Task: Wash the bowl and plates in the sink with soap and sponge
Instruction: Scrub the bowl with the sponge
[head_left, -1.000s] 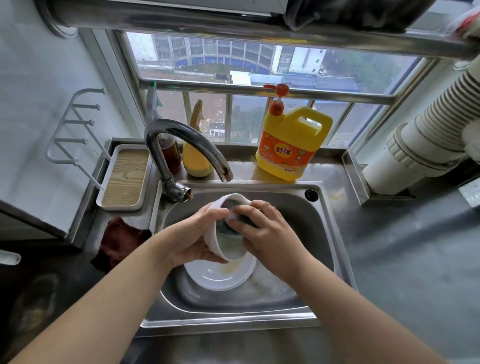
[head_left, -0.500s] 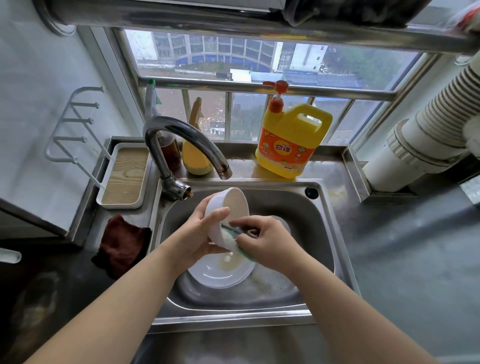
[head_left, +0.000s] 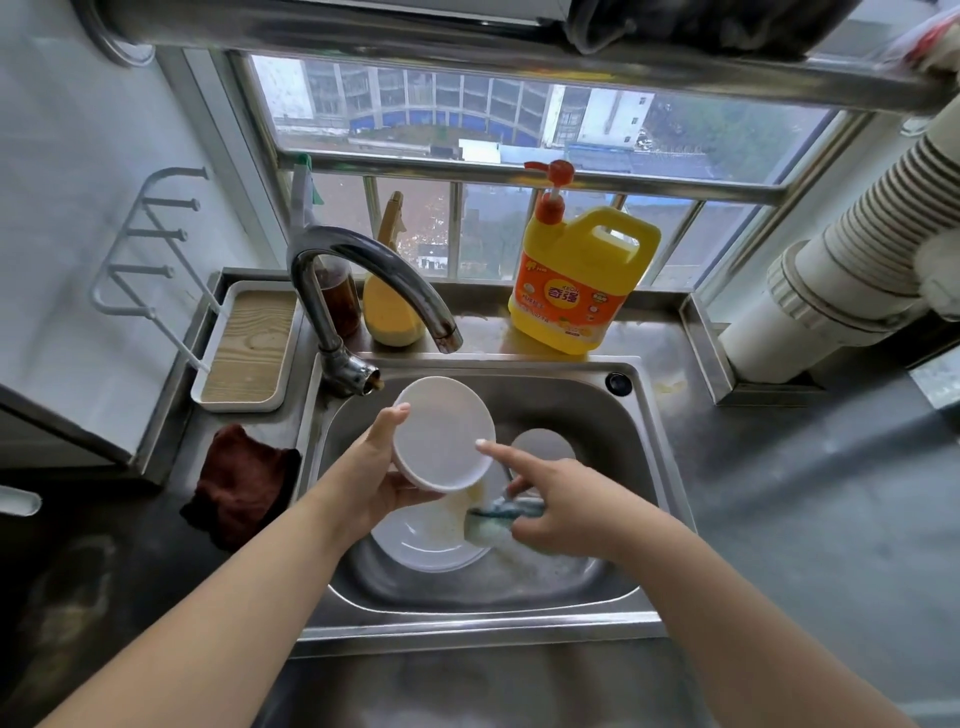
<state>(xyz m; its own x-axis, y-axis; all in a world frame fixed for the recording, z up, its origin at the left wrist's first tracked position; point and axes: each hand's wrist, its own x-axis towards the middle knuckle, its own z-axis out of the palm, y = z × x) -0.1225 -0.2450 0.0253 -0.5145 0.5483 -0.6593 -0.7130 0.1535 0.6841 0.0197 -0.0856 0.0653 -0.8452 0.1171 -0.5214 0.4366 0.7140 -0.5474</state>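
Sink (head_left: 639, 525) holding 1 smeared plate (head_left: 423, 543), left hand (head_left: 376, 480) gripping bowl (head_left: 441, 434), right hand (head_left: 558, 501) clutching sponge (head_left: 491, 522)

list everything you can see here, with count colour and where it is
bowl: 1, white, held over the sink
plate: 1 plainly seen, white, in the sink under the bowl; a second round shape behind may be another
sponge: 1, green-blue, in the right hand
sink: 1, steel
tap: 1, steel, left rear of sink
soap jug: 1, yellow with red pump, ledge behind sink
bottles: 2, one yellow, one brown, behind the tap
tray: 1, white with wood-pattern base, left of sink
cloth: 1, dark red, left of sink
rack: 1, white, left wall
pipe: 1, white, right
left hand: grips the bowl
right hand: holds the sponge, forefinger on the bowl's rim
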